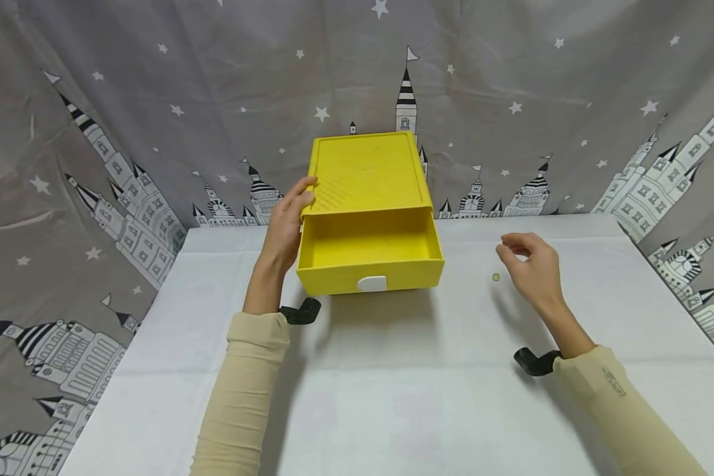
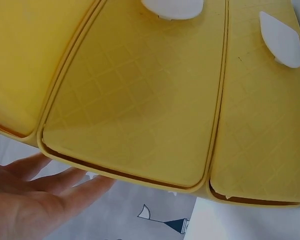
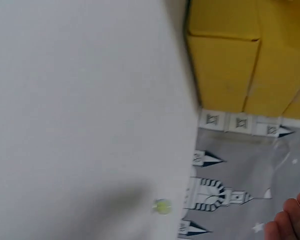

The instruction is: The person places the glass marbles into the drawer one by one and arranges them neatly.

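A yellow drawer unit stands at the back of the table, its top drawer pulled out, with a white handle on the front. My left hand rests along the unit's left side, thumb near the top edge; in the left wrist view its fingers reach fairly straight along that side. To the right, my right hand hovers over the table with fingers loosely bent and thumb close to the fingertips, nothing visible in them. Just below its thumb lies a small round green piece, also seen in the right wrist view.
A white cloth covers the table. Behind it hangs a grey curtain printed with castles and stars. Lower drawers with white handles show beneath the open one. Each wrist carries a black camera mount.
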`<state>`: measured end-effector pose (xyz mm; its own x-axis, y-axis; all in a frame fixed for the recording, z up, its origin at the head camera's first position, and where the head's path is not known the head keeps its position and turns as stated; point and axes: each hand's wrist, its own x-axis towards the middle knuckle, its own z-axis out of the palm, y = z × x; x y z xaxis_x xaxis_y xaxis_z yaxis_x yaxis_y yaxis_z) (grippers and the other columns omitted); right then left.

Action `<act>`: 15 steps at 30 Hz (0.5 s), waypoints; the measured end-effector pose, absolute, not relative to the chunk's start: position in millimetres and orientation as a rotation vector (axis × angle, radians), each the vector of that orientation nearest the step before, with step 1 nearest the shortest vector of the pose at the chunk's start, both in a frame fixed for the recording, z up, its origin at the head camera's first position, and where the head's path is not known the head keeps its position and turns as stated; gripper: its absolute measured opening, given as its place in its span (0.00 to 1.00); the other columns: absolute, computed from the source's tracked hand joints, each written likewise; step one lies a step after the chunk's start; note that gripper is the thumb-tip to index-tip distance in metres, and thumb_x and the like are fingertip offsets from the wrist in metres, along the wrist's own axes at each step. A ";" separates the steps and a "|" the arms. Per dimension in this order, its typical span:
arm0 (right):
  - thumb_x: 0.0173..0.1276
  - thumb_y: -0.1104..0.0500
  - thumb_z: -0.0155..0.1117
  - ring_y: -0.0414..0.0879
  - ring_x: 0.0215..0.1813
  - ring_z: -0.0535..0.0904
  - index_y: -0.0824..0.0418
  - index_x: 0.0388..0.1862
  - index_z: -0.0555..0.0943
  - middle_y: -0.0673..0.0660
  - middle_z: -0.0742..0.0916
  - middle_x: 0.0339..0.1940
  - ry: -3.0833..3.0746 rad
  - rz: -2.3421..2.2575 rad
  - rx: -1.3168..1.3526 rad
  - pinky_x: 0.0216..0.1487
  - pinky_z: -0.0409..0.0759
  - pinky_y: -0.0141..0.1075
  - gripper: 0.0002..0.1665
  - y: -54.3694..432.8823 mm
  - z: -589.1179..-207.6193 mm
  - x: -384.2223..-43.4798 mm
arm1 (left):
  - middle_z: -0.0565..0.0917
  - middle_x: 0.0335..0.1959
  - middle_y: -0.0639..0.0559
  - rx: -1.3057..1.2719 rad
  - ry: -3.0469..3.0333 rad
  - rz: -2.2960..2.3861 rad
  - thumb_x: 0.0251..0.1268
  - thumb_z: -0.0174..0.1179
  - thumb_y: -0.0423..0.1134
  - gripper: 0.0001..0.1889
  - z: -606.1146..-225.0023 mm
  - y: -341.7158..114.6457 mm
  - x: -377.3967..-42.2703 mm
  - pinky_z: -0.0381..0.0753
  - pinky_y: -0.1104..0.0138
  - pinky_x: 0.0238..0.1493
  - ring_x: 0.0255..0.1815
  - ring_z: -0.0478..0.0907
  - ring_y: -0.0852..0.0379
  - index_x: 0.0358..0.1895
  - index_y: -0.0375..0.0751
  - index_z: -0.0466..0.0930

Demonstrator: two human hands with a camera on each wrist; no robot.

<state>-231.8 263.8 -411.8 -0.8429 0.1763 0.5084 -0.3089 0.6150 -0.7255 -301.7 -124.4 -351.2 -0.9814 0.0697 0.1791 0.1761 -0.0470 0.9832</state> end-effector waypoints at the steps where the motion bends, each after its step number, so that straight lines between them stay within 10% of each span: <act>1: 0.66 0.68 0.64 0.37 0.38 0.76 0.74 0.44 0.84 0.66 0.86 0.39 -2.310 1.170 0.090 0.44 0.73 0.30 0.11 265.0 -414.1 -233.4 | 0.63 0.74 0.52 -0.273 -2.118 -2.203 0.77 0.47 0.44 0.24 -351.1 -124.0 -302.0 0.63 0.58 0.67 0.66 0.65 0.53 0.72 0.44 0.68; 15: 0.67 0.63 0.62 0.63 0.46 0.79 0.77 0.50 0.81 0.72 0.84 0.44 -2.587 1.120 0.003 0.49 0.74 0.49 0.18 277.6 -440.9 -240.5 | 0.64 0.73 0.51 -0.260 -2.119 -2.231 0.77 0.47 0.44 0.24 -350.5 -125.6 -300.9 0.66 0.58 0.66 0.63 0.67 0.53 0.73 0.47 0.67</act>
